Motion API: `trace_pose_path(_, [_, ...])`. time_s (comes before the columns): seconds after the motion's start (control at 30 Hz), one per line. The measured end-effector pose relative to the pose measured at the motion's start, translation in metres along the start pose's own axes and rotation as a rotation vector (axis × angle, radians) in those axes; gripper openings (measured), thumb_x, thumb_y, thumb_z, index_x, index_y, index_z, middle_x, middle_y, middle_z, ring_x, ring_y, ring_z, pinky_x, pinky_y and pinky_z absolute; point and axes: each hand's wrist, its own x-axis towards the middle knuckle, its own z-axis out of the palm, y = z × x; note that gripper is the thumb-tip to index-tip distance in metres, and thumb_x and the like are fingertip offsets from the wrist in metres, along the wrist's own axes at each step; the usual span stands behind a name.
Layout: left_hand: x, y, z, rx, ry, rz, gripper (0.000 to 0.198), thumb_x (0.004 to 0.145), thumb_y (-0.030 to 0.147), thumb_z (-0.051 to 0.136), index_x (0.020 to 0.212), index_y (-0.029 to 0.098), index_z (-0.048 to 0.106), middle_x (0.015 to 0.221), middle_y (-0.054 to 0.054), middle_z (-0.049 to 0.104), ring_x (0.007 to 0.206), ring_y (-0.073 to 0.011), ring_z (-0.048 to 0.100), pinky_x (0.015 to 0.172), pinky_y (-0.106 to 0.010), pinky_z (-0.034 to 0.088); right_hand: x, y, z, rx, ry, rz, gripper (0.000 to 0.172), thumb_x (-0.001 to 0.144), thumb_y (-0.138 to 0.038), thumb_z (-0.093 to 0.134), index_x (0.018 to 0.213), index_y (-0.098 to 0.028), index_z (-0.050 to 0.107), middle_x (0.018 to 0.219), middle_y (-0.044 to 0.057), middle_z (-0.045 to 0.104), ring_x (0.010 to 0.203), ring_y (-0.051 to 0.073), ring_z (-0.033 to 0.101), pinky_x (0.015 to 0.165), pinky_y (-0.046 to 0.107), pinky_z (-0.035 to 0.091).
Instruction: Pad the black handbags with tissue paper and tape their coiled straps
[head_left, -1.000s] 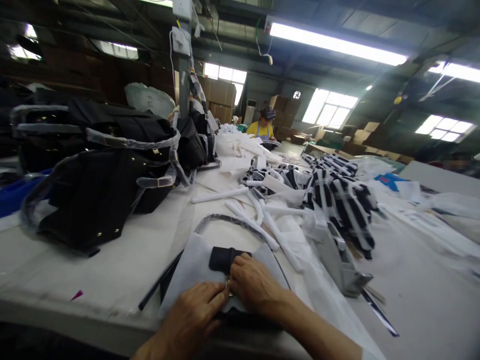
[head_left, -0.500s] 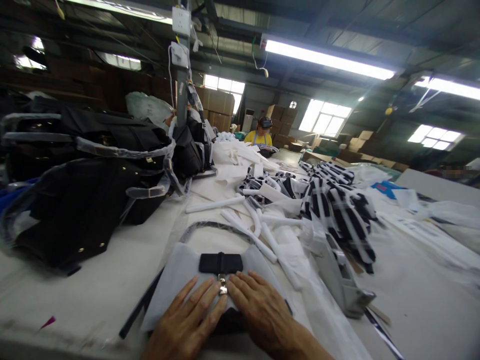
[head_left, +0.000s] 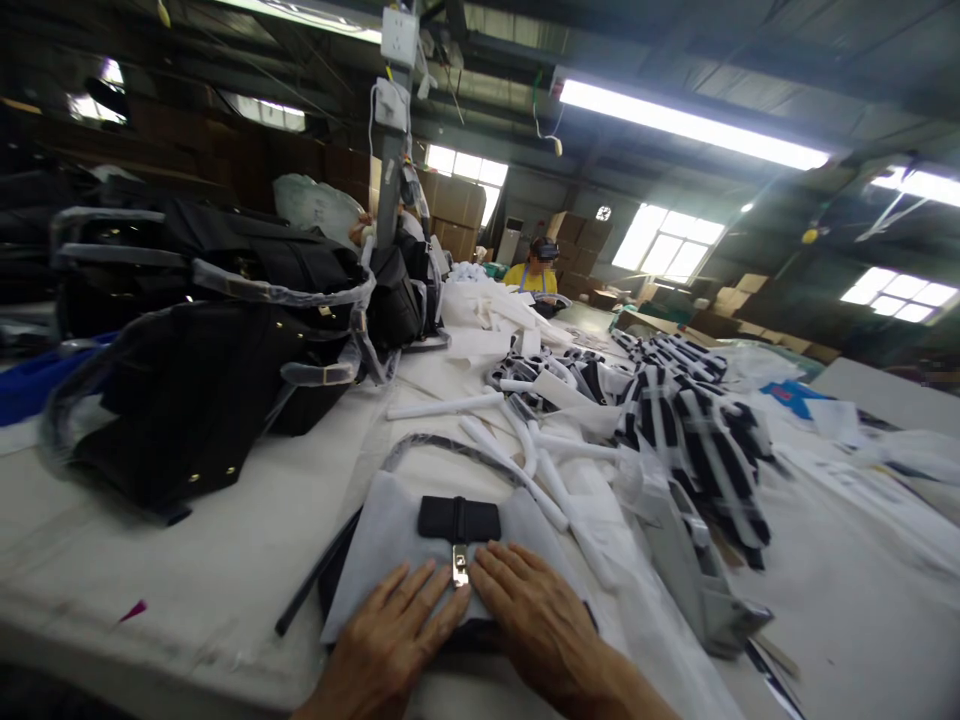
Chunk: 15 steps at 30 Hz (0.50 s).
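A black handbag lies on the table in front of me, its front covered by a pale sheet of wrapping [head_left: 379, 535]. Over the sheet shows a black strap tab [head_left: 459, 519] with a shiny metal clasp [head_left: 460, 566]. Behind it arches the bag's plastic-wrapped handle [head_left: 442, 442]. My left hand [head_left: 401, 625] lies flat on the sheet to the left of the clasp, fingers stretched out. To the right of the clasp, my right hand [head_left: 536, 610] rests flat too, fingertips close beside the metal. Both palms cover the lower front of the bag.
Black bags with wrapped handles [head_left: 225, 380] are heaped at left. White tubes [head_left: 551, 480] and paper lie beyond the handbag. A grey tape dispenser [head_left: 697, 570] stands at right, near striped black-and-white pieces [head_left: 697, 440]. A co-worker in yellow [head_left: 532, 272] is at the far end.
The whole view has shifted, so things appear slightly further right. Both hands stay flat on the handbag, and a little more of the clasp shows between them.
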Motion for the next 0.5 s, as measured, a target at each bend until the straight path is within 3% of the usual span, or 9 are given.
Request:
trace_pose_path(0.13, [-0.007, 0.004, 0.01, 0.013, 0.082, -0.021, 0.051, 0.099, 0.012, 0.025, 0.14, 0.026, 0.052, 0.145, -0.001, 0.053, 0.127, -0.0177, 0.053, 0.114, -0.035, 0.035, 0.005, -0.001, -0.029, 0.235, -0.097, 0.094, 0.058, 0.083, -0.049, 0.071, 0.133, -0.02, 0.06, 0.133, 0.012, 0.063, 0.124, 0.028, 0.058, 0.111, 0.041, 0.042])
trace_pose_path(0.23, [-0.008, 0.006, 0.017, 0.017, 0.153, -0.042, 0.049, 0.102, 0.016, 0.025, 0.138, 0.03, 0.055, 0.137, -0.001, 0.059, 0.122, -0.0166, 0.057, 0.116, -0.036, 0.033, 0.013, 0.012, -0.054, 0.433, -0.071, 0.305, 0.039, 0.088, -0.046, 0.065, 0.121, -0.024, 0.07, 0.119, 0.008, 0.072, 0.111, 0.025, 0.066, 0.1, 0.034, 0.049])
trace_pose_path(0.37, [-0.002, 0.004, 0.014, 0.016, 0.228, -0.065, 0.045, 0.103, 0.018, 0.029, 0.132, 0.033, 0.06, 0.124, 0.002, 0.067, 0.117, -0.0148, 0.061, 0.121, -0.039, 0.025, 0.022, 0.06, -0.063, 0.473, 0.115, 0.578, 0.029, 0.092, -0.042, 0.056, 0.103, -0.025, 0.076, 0.104, 0.004, 0.077, 0.098, 0.023, 0.071, 0.09, 0.031, 0.053])
trace_pose_path(0.5, [0.007, -0.002, 0.002, 0.039, 0.195, -0.038, 0.038, 0.104, 0.024, 0.035, 0.126, 0.035, 0.063, 0.114, 0.005, 0.071, 0.108, -0.0108, 0.065, 0.115, -0.029, 0.035, 0.026, 0.128, -0.048, 0.19, 0.173, 0.72, 0.029, 0.093, -0.034, 0.051, 0.102, -0.022, 0.076, 0.102, 0.005, 0.077, 0.096, 0.022, 0.071, 0.088, 0.03, 0.052])
